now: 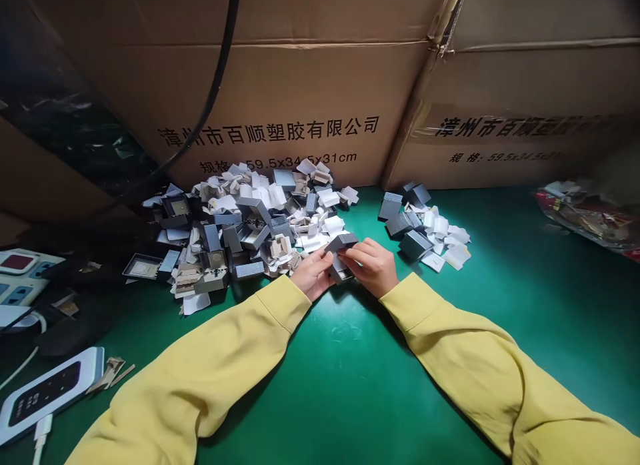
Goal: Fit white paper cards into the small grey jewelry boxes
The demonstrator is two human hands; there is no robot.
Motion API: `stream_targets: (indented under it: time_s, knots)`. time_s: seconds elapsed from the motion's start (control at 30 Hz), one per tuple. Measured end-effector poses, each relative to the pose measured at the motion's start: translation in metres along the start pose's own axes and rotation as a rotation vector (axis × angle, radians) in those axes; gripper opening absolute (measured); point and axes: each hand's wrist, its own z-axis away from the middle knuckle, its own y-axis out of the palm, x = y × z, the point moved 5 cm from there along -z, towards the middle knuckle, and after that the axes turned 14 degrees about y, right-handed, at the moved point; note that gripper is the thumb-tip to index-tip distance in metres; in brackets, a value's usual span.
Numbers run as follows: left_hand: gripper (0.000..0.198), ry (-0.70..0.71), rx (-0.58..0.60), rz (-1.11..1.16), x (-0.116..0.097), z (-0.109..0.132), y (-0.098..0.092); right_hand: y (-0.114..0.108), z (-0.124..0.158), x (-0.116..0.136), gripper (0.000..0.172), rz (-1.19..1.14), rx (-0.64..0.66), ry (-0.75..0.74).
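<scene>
Two big cartons, the nearer-centre carton (295,85) and the right carton (520,91), stand upright well beyond my fingers, walling off the far edge; I take it they keep loose bits from sliding away, but they also limit my reach. The green table (325,385) spreads beneath and on my side of my fingers, giving my forearms room.

Just beyond and left of my left fingers, a heap (255,211) of grey boxes and pale inserts blocks that side, close enough, I'd judge, for short reaches. A stuffed plastic bag (590,215) lies far right. Nearer, right and beyond my right fingers, is a smaller pile (417,235), set apart from the heap, probably to keep the two from mixing. Well left, towards me, lies a white device (50,391), out of the way.

Between my hands, just above the table, is one grey box (342,243), gaping. My left fingers (320,259) clamp its left side, likely to steady it; my right fingers (364,251) are closed on its right side. What their tips pinch is hidden.
</scene>
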Motion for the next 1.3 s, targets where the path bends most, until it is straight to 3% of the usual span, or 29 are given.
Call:
stream_targets:
  time_s: [0.33, 0.53, 0.77, 0.97, 1.3]
  knots:
    - [0.021, -0.006, -0.099, 0.051, 0.002, -0.003, -0.006, 0.001, 0.001, 0.004, 0.022, 0.151, 0.079, -0.069]
    - [0.02, 0.027, -0.085, 0.022, 0.003, -0.001, -0.006, -0.001, -0.002, 0.013, 0.03, 0.251, 0.074, -0.163]
    - [0.024, 0.023, -0.103, -0.022, 0.002, 0.002, -0.004, 0.0, -0.001, 0.015, 0.037, 0.223, 0.072, -0.116]
    - [0.019, 0.047, -0.133, -0.037, -0.001, 0.001, -0.005, 0.001, 0.001, 0.015, 0.033, 0.226, 0.05, -0.075]
    - [0.017, 0.027, -0.136, -0.053, -0.001, -0.002, -0.01, 0.007, 0.0, -0.003, 0.022, 0.068, 0.14, 0.014]
